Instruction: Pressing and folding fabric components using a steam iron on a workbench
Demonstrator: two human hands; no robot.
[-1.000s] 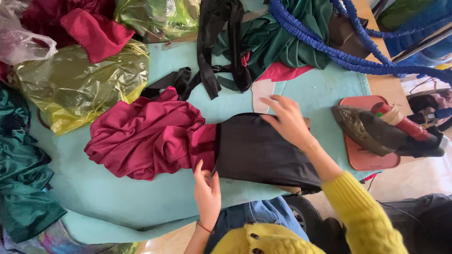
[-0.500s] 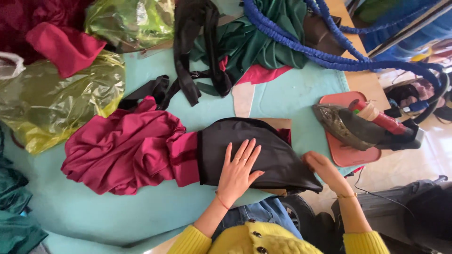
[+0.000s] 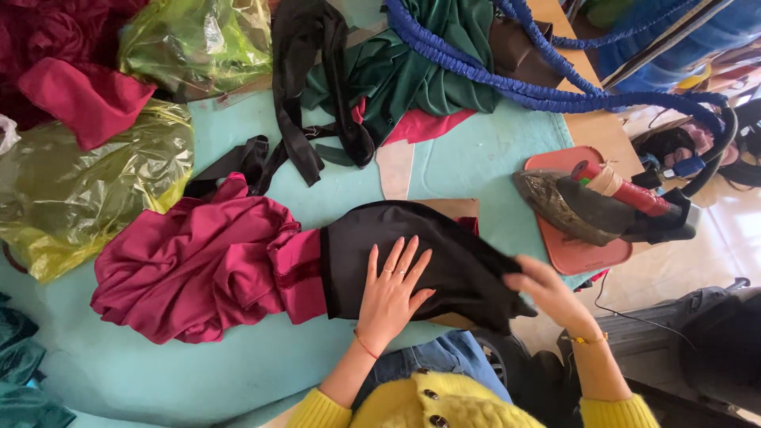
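Head view, left hand (image 3: 391,295) fingers spread flat on black cloth (image 3: 428,254), right hand (image 3: 547,289) fingers pinching its edge, crumpled yellow-green plastic bag (image 3: 87,198) far left.

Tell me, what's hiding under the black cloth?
A brown board peeks out beneath the black cloth, with a sliver of red fabric beside it. The left hand presses on top. The rest underneath is covered.

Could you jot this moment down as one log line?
left hand: flat on black cloth | right hand: at cloth's right edge | iron: on red pad
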